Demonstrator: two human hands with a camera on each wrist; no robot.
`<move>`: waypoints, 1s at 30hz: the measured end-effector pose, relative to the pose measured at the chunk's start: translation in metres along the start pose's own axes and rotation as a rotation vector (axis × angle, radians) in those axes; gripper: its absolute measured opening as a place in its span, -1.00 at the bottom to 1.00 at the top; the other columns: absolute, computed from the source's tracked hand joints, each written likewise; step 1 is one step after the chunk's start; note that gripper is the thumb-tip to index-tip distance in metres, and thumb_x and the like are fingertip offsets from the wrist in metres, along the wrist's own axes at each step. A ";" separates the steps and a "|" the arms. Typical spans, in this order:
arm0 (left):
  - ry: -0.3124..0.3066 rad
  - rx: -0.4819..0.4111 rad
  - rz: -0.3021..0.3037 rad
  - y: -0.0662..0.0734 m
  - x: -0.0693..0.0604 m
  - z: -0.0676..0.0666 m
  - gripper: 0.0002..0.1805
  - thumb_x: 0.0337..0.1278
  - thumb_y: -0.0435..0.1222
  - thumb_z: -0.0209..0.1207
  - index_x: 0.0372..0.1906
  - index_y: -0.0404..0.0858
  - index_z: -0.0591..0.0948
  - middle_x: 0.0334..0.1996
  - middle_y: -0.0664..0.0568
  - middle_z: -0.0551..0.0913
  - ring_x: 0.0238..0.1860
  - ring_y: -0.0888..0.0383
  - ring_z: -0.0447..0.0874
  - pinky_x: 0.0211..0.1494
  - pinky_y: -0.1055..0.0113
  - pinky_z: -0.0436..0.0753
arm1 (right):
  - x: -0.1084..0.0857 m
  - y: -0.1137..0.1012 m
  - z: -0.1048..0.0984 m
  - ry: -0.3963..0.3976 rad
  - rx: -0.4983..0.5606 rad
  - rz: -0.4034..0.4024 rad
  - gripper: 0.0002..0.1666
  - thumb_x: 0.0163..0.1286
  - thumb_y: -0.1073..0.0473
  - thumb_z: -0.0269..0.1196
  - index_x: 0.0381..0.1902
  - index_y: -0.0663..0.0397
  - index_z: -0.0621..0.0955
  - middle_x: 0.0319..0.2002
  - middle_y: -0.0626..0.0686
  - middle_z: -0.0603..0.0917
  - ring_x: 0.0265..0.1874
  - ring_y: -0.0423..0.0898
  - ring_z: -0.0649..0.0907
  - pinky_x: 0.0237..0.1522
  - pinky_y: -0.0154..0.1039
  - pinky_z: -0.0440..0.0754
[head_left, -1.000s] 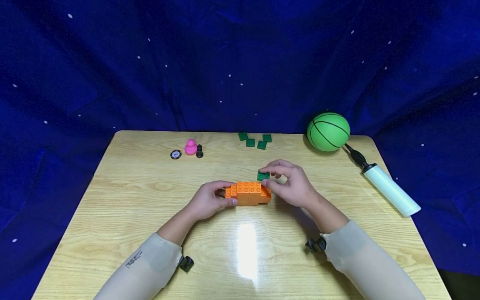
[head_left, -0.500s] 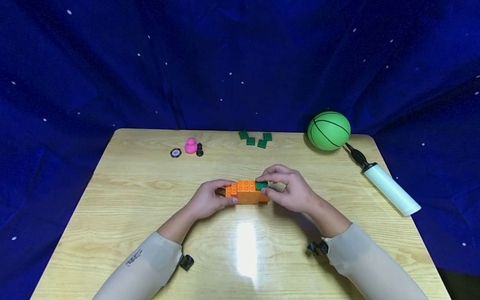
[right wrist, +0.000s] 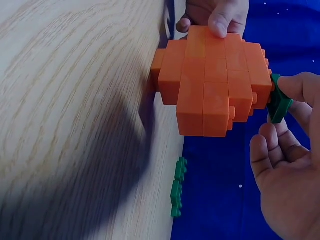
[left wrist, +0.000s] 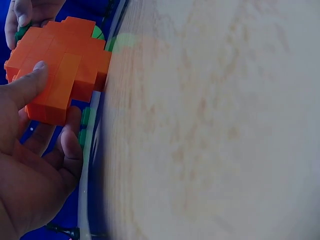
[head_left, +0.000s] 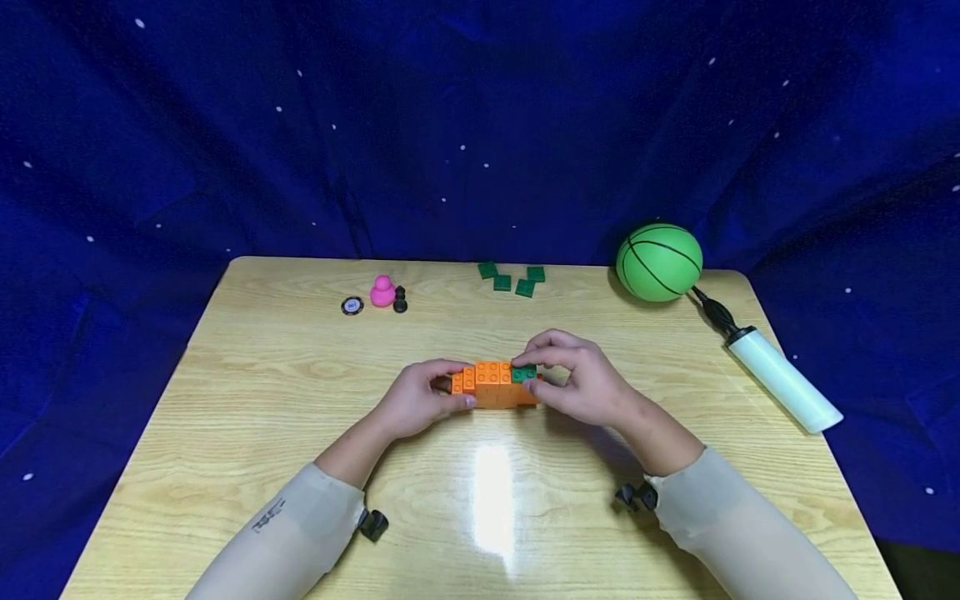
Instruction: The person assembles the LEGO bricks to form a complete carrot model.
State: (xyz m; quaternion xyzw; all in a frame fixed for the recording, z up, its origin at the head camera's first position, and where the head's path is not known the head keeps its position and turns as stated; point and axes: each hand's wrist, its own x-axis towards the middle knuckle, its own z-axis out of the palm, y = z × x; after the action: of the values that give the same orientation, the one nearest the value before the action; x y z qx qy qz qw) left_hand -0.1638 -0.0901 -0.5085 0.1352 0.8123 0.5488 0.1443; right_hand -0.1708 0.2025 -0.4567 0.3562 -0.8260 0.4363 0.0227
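Orange brick model [head_left: 495, 393] in left fingers [head_left: 444, 367], green brick [right wrist: 282, 104] between right fingers [head_left: 551, 357]

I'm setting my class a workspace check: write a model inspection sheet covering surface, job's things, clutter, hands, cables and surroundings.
Surface: wood-grain table, bright reflection near the front.
Job's things: orange brick build; green brick at its studded side, seating unclear; four loose green bricks at the far edge.
Clutter: round chip, pink toy, black piece, green ball, pump.
Hands: left hand holds the build; right hand pinches the green brick.
Cables: nothing seen.
Surroundings: white-specked blue cloth behind.
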 end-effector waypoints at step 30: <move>0.004 -0.006 -0.008 0.001 0.000 0.001 -0.44 0.07 -0.18 0.55 0.22 -0.13 0.71 0.04 0.01 0.74 -0.07 0.14 0.76 -0.01 0.22 0.73 | 0.006 -0.004 -0.005 -0.050 0.007 0.098 -0.63 0.24 0.36 0.44 -0.01 -0.04 0.82 -0.03 -0.07 0.67 -0.32 0.01 0.67 -0.44 -0.13 0.62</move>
State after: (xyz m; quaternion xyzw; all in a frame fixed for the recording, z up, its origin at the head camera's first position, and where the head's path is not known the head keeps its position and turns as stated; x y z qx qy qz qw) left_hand -0.1639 -0.0889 -0.5083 0.1304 0.8113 0.5510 0.1455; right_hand -0.1740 0.2017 -0.4485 0.3262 -0.8411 0.4310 -0.0205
